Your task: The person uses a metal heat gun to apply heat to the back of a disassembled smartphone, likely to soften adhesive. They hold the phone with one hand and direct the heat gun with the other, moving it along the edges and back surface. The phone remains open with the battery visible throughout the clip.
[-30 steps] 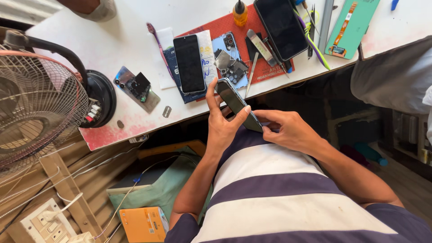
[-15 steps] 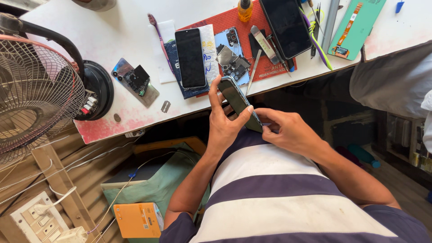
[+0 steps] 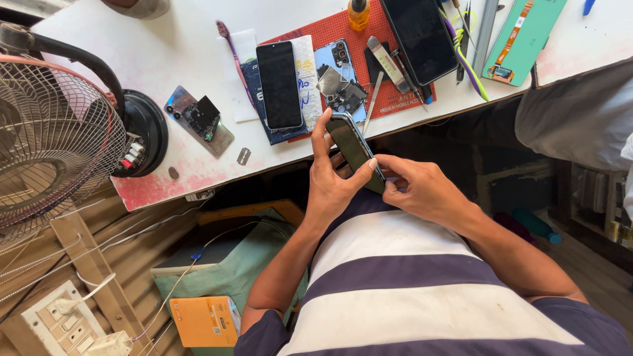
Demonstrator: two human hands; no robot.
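Observation:
A dark smartphone [image 3: 353, 146] is held tilted just below the edge of the white workbench [image 3: 191, 53]. My left hand [image 3: 333, 184] grips it from below, fingers wrapped along its left side and thumb on its right edge. My right hand [image 3: 422, 190] pinches the phone's lower end with its fingertips. Just above, on the bench, another black phone [image 3: 279, 84] lies face up, next to a blue opened phone body [image 3: 337, 79] with exposed parts.
A red work mat [image 3: 389, 99] holds a large dark screen [image 3: 418, 36], tweezers [image 3: 372, 102] and a small bottle [image 3: 359, 13]. A fan [image 3: 56, 138] stands at left. A green flex-cable panel [image 3: 521, 39], toothbrush [image 3: 234, 56] and circuit module [image 3: 198, 120] lie around. Another person's grey sleeve [image 3: 580, 118] is at right.
The view has drifted slightly. My hands keep hold of the phone, and my left fingers have shifted a little along its edge.

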